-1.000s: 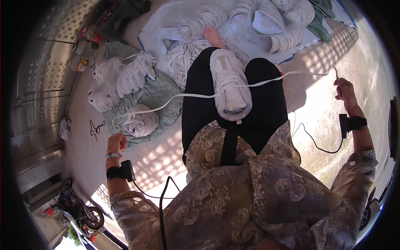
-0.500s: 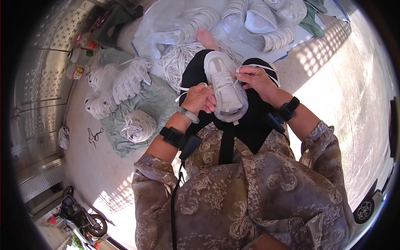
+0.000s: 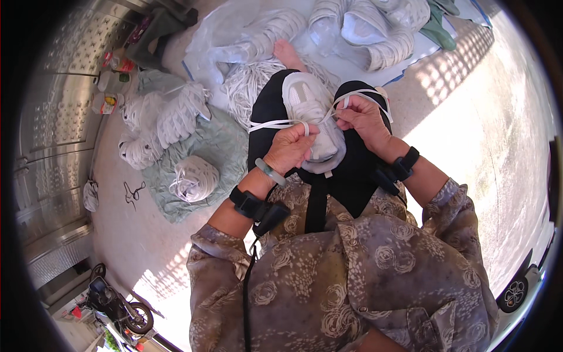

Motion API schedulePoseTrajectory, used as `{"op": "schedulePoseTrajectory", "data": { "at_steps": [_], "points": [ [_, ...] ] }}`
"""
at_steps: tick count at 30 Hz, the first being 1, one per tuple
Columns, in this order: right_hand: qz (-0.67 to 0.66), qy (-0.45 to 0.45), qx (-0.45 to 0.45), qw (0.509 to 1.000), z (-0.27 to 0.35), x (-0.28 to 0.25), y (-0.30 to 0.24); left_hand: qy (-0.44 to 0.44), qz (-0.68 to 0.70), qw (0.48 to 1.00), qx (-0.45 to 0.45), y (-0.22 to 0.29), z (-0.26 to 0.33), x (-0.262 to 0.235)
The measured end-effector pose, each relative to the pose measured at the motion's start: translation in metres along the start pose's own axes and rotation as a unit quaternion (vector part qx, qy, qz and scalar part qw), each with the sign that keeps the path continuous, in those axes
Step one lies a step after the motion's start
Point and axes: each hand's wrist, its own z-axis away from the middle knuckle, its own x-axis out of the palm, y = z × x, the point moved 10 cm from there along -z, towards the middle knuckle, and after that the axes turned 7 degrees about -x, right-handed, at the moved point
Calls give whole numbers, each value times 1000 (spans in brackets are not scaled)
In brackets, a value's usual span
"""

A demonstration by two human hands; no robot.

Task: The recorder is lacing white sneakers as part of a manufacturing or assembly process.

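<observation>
the fingertips of the left hand (image 3: 293,148) are pinched together on a white lace (image 3: 275,124), a loop of which stands up above them. the right hand (image 3: 362,120) has thumb and forefinger closed on the lace at the opposite side; its remaining fingers are curled. between the hands lies a white shoe (image 3: 305,102), resting on the black-trousered lap, the lace crossing its upper. loose lengths trail over both knees. a pale bangle (image 3: 271,173) circles the left wrist; both forearms carry black straps with devices attached. beyond the knees: a heap of white laces (image 3: 237,94), a bare foot (image 3: 287,54) beside it. to the left: green cloth (image 3: 226,149) bearing a rounded white bundle (image 3: 196,178). further out: a motorbike (image 3: 117,305) at lower left, a car wheel (image 3: 515,294) at lower right.
</observation>
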Motion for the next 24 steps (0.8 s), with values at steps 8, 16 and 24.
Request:
{"op": "schedulePoseTrajectory", "data": {
  "at_steps": [8, 16, 24],
  "points": [
    [14, 2, 5, 1000, 1, 0, 2, -3, -2, 1000, -2, 4, -7, 3],
    [83, -11, -36, 996, -6, 3, 3, 5, 23, 1000, 10, 5, -4, 2],
    [301, -79, -128, 942, -17, 13, -1, 188, 181, 959, 110, -3, 16, -68]
  ]
}}
